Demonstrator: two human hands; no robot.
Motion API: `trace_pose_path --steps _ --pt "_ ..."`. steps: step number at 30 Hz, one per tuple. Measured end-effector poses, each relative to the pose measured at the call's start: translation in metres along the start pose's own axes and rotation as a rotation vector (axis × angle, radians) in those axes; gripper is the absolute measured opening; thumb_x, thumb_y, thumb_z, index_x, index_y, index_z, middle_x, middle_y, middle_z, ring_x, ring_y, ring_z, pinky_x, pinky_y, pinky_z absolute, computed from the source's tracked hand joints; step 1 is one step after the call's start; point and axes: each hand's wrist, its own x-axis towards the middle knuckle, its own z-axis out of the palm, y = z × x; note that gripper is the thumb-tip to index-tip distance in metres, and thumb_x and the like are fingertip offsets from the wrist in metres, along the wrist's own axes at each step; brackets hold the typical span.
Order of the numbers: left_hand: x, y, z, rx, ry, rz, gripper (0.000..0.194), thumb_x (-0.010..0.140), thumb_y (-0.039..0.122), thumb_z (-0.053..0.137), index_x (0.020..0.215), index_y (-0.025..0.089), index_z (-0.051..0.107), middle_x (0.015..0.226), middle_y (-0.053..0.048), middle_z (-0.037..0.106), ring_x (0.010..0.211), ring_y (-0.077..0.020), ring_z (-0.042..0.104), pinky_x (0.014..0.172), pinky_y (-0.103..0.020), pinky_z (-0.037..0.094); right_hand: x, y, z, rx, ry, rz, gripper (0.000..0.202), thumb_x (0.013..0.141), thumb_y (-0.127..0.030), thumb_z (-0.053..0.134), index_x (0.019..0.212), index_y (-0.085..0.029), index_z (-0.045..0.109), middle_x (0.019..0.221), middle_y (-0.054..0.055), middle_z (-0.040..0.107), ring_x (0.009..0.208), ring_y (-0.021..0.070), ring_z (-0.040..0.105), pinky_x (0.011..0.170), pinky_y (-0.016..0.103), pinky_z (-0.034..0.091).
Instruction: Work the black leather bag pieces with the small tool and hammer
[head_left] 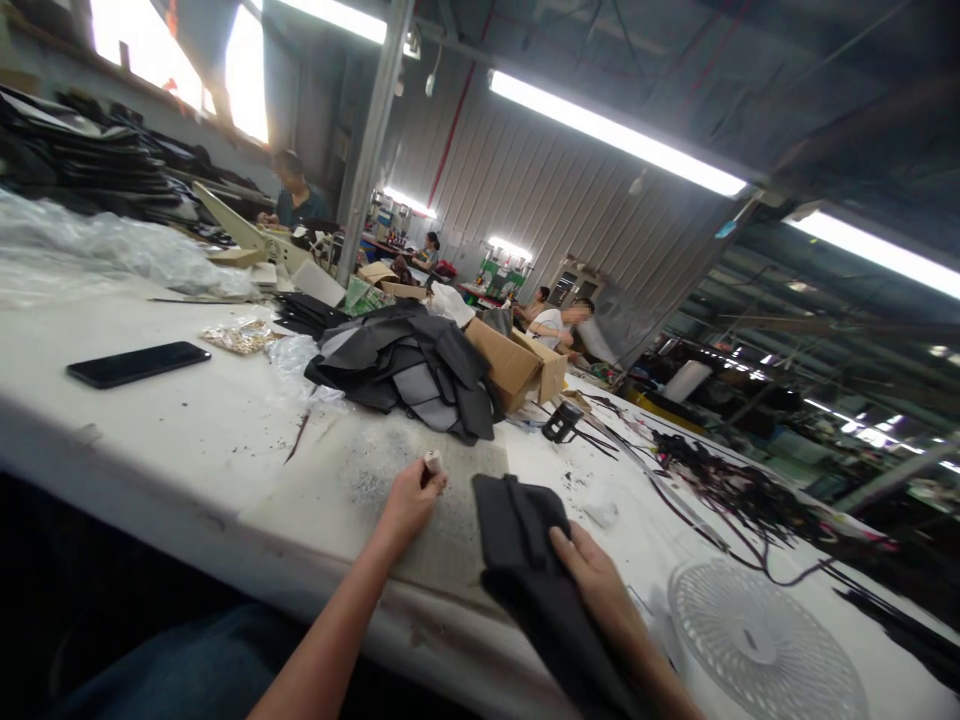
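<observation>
My left hand (412, 500) is closed around a small whitish cylinder (433, 461), its end sticking up above the fingers; its kind is not clear. It is over the dusty board (322, 495) on the table. To its right, my right hand (592, 570) grips a long black folded piece of leather-like material (525, 540) by its side, thumb on top. The lower part of this piece runs down toward me out of view. Beyond both hands lies a heap of black and grey cut pieces (405, 360).
A black phone (139, 364) lies at the left, near a bag of small parts (238, 336). An open cardboard box (506, 365) stands behind the heap. At the right are a white fan (761, 640) and tangled dark strips (720, 480). Several people work in the background.
</observation>
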Motion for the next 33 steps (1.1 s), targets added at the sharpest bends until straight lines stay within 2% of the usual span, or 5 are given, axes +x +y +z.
trace_pose_path --steps 8,14,21,27,33 --pt "-0.001 0.003 -0.003 0.030 0.018 0.000 0.011 0.096 0.028 0.063 0.087 0.022 0.065 0.084 -0.004 0.074 0.081 -0.0224 0.067 0.075 -0.030 0.044 0.026 -0.025 0.085 -0.401 -0.043 0.121 0.043 0.115 -0.039 0.030 0.135 -0.022 0.064 0.114 0.018 0.081 0.107 0.0359 0.079 0.091 0.047 0.058" --pt "-0.001 0.007 -0.005 0.050 0.083 0.009 0.013 0.096 0.031 0.063 0.087 0.022 0.064 0.085 -0.005 0.073 0.082 -0.0226 0.066 0.078 -0.031 0.044 0.036 -0.034 0.086 -0.550 -0.106 0.173 0.041 0.115 -0.046 0.039 0.125 -0.018 0.066 0.100 0.022 0.079 0.094 0.0428 0.078 0.083 0.054 0.057" --pt "0.000 0.010 -0.006 0.037 0.082 0.018 0.017 0.096 0.037 0.061 0.086 0.023 0.064 0.083 -0.005 0.073 0.080 -0.0233 0.067 0.076 -0.032 0.047 0.038 -0.050 0.055 -0.389 -0.126 -0.174 0.049 0.106 -0.046 0.067 0.150 -0.026 0.066 0.159 0.015 0.060 0.146 0.0392 0.055 0.124 0.056 0.045" --pt "0.003 0.005 -0.004 0.013 0.096 0.020 0.027 0.093 0.050 0.061 0.089 0.024 0.067 0.084 -0.006 0.075 0.082 -0.0272 0.071 0.078 -0.034 0.052 0.023 -0.048 0.089 -0.183 -0.452 -0.123 0.066 0.110 -0.057 0.055 0.172 -0.039 0.040 0.184 0.001 0.024 0.171 0.0377 0.022 0.139 0.068 0.013" --pt "0.002 0.011 -0.005 0.056 0.073 0.033 0.026 0.090 0.049 0.059 0.087 0.024 0.067 0.082 -0.007 0.075 0.081 -0.0279 0.070 0.078 -0.035 0.052 0.040 -0.049 0.081 -0.108 -0.335 -0.137 0.063 0.107 -0.064 0.057 0.161 -0.033 0.060 0.172 0.008 0.051 0.160 0.0370 0.045 0.134 0.055 0.033"
